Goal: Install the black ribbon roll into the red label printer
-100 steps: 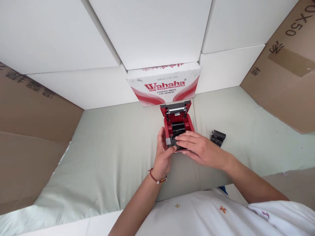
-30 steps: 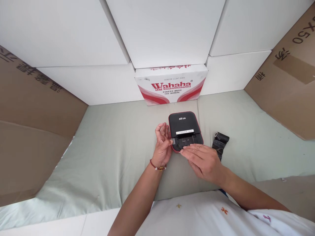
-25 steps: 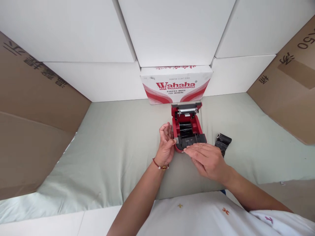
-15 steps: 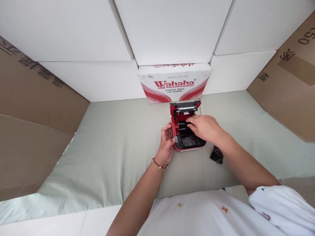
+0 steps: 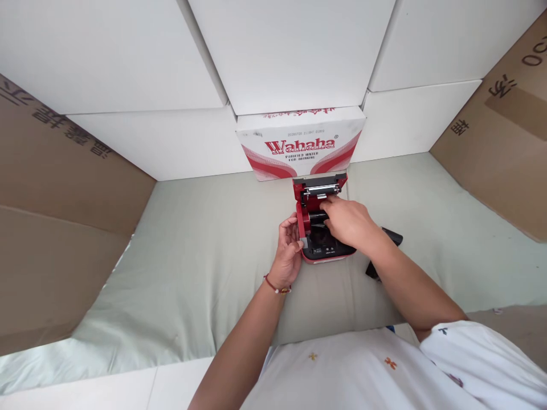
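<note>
A red and black label printer point(image 5: 328, 257) stands on the green cloth with its lid point(image 5: 320, 183) raised. A black roll point(image 5: 317, 218) lies across its inside. My left hand point(image 5: 289, 249) grips the printer's left wall, thumb on the grey corner and fingers along the outer side. Inside the printer, my right hand point(image 5: 348, 222) is at the right end of the black roll, fingers bent around it; its fingertips are partly hidden. Small white marks show on the black front panel.
Behind the printer stands a white and red Wahaha carton point(image 5: 301, 145), against stacked white boxes point(image 5: 294, 57). Brown cartons point(image 5: 55, 228) flank the cloth point(image 5: 205, 245) on both sides. A dark cylinder point(image 5: 393, 236) and a black piece point(image 5: 372, 271) lie by my right forearm.
The loose black film over the printer's front is drawn back, uncovering the panel marks. My right hand has shifted slightly left over the roll. The dark cylinder now shows beyond my forearm.
</note>
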Demonstrator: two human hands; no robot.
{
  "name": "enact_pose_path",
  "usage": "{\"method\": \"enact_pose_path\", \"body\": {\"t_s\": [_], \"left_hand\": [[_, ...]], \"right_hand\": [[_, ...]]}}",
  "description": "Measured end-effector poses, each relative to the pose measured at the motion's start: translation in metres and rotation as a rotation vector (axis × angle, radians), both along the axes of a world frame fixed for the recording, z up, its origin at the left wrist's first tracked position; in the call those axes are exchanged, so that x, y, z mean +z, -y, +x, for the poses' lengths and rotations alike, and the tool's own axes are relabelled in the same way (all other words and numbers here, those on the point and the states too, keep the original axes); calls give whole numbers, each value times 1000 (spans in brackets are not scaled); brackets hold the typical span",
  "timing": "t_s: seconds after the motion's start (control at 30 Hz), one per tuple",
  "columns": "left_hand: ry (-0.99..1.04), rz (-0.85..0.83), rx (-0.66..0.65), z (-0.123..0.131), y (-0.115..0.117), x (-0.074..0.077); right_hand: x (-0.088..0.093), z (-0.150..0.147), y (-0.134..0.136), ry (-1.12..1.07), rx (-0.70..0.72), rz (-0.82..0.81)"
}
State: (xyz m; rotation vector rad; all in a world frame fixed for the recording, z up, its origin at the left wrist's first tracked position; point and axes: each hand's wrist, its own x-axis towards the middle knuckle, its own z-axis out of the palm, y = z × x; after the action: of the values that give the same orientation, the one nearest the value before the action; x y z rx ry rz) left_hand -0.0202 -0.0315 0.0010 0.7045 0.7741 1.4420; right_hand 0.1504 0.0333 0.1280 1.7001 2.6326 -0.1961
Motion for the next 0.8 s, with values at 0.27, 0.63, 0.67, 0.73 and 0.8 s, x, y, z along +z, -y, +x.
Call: {"method": "enact_pose_path", "body": {"t_s": [0.27,0.63,0.67,0.73,0.8], "left_hand": [[-16,14,-5,-1,1,4],[-7,20,-19,-6,1,4],[-8,17,-18,-6,1,4],[-13,6,-20,-7,0,3],[-12,-6,-26,-8,0,2]], "right_hand": [[-3,56,28,-708,-41,120],[26,-8,-13,141,77,-196],[26,-12,-14,160,78,-212],[25,-18,-15,164,76,-215],[23,-22,-15,167,68,-210]]}}
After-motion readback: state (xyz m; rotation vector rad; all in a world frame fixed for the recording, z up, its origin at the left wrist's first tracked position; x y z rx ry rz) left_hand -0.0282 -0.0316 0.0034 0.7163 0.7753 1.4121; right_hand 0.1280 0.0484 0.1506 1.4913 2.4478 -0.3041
